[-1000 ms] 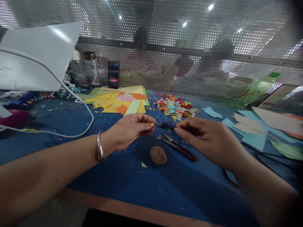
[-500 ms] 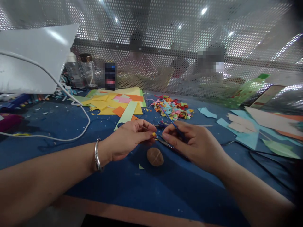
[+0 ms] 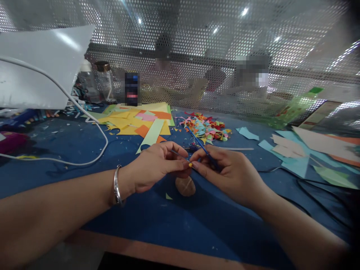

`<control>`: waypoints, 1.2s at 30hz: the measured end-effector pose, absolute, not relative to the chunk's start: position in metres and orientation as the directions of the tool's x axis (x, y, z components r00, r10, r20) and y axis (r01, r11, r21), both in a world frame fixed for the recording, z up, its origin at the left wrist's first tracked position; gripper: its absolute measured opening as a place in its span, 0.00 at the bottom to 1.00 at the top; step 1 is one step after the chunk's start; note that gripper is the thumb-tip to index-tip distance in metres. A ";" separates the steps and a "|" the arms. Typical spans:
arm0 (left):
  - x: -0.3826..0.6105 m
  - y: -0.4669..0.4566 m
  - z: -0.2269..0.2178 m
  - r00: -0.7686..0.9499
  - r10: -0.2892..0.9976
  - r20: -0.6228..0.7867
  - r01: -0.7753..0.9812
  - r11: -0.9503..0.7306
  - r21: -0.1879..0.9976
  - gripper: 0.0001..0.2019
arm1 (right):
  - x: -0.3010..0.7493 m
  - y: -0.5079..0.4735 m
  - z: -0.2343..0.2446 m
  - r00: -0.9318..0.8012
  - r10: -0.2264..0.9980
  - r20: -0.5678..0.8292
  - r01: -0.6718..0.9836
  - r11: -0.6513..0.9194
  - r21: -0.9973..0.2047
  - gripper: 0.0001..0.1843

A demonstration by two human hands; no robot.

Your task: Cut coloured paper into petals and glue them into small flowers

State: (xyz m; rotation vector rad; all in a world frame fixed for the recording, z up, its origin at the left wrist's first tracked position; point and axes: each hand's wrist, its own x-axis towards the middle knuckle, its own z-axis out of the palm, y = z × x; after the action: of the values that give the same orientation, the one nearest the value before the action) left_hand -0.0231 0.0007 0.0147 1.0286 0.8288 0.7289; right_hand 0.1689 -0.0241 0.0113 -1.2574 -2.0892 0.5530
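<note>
My left hand (image 3: 160, 165), with a silver bangle at the wrist, is closed in a pinch at its thumb and forefinger. A tiny yellow piece (image 3: 191, 165) sits at these fingertips; its material is too small to make out. A thin rod also shows between the left fingers. My right hand (image 3: 225, 163) is closed round a slim blue stick (image 3: 199, 143) that points up and away to the left. Its thumb and forefinger meet the yellow piece from the right. Just below the hands, a brown oval stone-like lump (image 3: 185, 186) rests on the blue table (image 3: 180, 228).
Behind the hands lie yellow and orange paper sheets (image 3: 126, 125) and a heap of coloured paper scraps (image 3: 208, 127). More cut paper (image 3: 292, 150) and black cables (image 3: 317, 183) are at right. A white cable (image 3: 105, 140) loops at left. A perforated screen (image 3: 191, 48) stands behind.
My hands have come together, and the right fingertips now meet the yellow piece. The left hand has shifted slightly right, partly covering the brown lump's top.
</note>
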 end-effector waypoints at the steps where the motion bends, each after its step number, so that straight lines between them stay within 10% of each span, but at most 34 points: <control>1: -0.023 0.000 0.016 0.499 0.831 -0.244 -0.130 0.351 0.927 0.08 | 0.169 -0.024 0.012 -0.349 0.888 0.299 0.624 0.458 -0.633 0.08; 36: -0.031 0.011 0.012 0.438 0.893 -0.108 -0.048 0.143 0.988 0.08 | 0.176 -0.025 0.017 -0.331 0.894 0.304 0.628 0.449 -0.636 0.08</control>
State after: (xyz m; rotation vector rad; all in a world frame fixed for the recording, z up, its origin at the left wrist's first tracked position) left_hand -0.0309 0.0114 0.0117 1.2386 0.8800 0.8230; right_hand 0.1760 -0.0250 0.0169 -1.2679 -2.0739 0.5461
